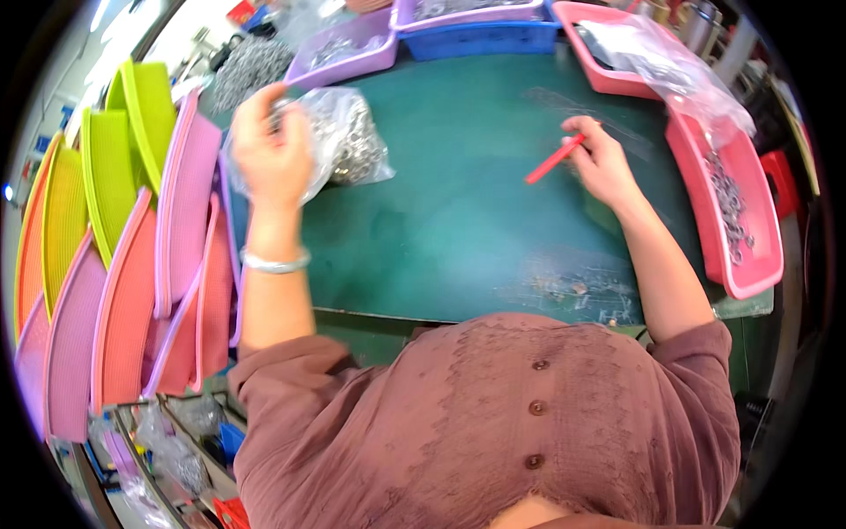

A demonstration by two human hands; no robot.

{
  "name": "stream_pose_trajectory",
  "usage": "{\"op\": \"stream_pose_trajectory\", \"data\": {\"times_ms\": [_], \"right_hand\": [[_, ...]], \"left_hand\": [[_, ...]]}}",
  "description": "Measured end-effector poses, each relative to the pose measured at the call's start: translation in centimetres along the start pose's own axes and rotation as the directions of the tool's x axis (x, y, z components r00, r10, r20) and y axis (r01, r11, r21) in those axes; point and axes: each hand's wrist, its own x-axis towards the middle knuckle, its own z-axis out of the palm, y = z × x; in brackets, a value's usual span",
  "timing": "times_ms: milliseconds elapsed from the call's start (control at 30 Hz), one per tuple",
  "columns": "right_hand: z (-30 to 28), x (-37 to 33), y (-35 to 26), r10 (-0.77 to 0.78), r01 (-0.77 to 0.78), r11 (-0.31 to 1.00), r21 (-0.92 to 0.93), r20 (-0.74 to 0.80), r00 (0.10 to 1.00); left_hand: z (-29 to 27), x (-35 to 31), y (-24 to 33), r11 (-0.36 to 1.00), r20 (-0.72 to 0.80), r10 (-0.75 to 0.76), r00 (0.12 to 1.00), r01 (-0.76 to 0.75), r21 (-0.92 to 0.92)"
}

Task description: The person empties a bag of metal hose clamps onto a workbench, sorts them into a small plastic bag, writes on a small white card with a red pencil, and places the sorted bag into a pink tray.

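around our green table (423, 247) we see coloured trays (121, 326) crowding the left edge, a purple tray (357, 63) and a blue tray (480, 42) at the back, and a pink tray (760, 275) of metal bits at the right. our left hand (275, 154) is curled, blurred, partly covering a clear bag (357, 145) of metal pieces, and we cannot tell whether it grips anything. our right hand (604, 167) pinches a red stick (551, 164) above the table.
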Motion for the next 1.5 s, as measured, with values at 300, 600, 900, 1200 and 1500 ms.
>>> {"op": "stream_pose_trajectory", "data": {"times_ms": [300, 600, 900, 1200, 1500], "right_hand": [[-6.1, -0.8, -2.2, 0.108, -0.043, 0.664, -0.747, 0.038, 0.993], [-10.9, -2.1, 0.5, 0.382, -0.435, 0.448, -0.781, -0.273, 0.883], [-10.1, -2.7, 2.5, 0.288, -0.547, 0.465, -0.696, -0.465, 0.837], [-8.1, -2.0, -1.9, 0.063, -0.161, 0.631, -0.759, -0.157, 0.986], [9.8, 3.5, -16.2, -0.688, 0.756, 0.603, -0.257, 0.313, 0.655]], "left_hand": [[-1.0, 0.3, -3.0, 0.988, 0.453, -0.137, 0.881, 0.092, 0.122], [-5.6, -2.6, -0.4, 0.883, 0.263, -0.215, 0.941, 0.072, 0.465], [-5.0, -2.0, -7.5, 0.695, 0.385, -0.688, 0.616, 0.712, 0.102], [-2.5, -1.2, -3.3, 0.576, 0.173, -0.624, 0.762, 0.598, -0.557], [-0.1, -0.2, 5.2, 0.537, 0.338, -0.435, 0.834, 0.542, -0.647]]}}
